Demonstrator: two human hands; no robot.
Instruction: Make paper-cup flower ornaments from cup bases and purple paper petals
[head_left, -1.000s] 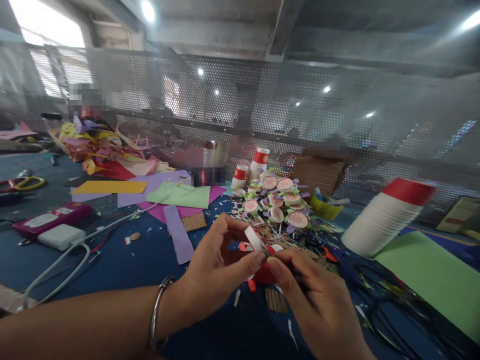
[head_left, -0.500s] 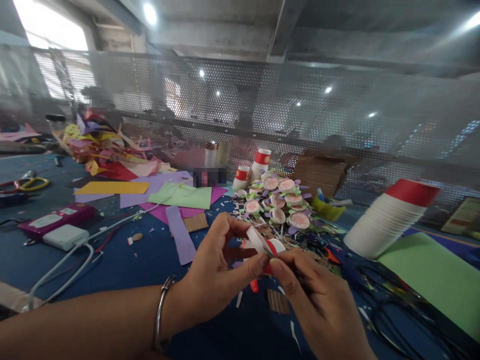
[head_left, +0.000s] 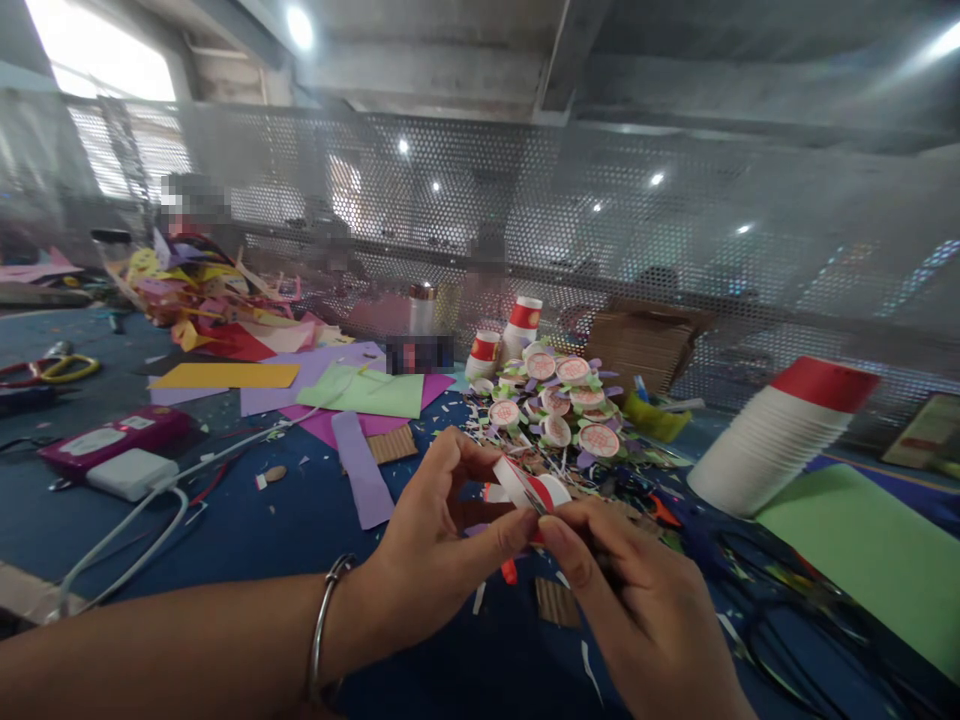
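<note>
Between finger and thumb, my left hand pinches a red and white piece of paper cup, a curled strip with its white inner side partly showing. My right hand is closed around small scissors; their handles are hidden in the palm. The thin metal blades lie across the cup piece, and my two thumbs almost meet there. Just beyond my hands is a heap of paper flowers made with round cup bottoms bearing red print.
A tall stack of paper cups leans at right beside green paper and black cables. Coloured sheets, a white charger and yellow-handled scissors lie left. Scraps litter the blue table.
The cup piece has tilted and curled slightly between my fingers, showing more red along its inner edge by the blades. Both hands stay nearly in place.
</note>
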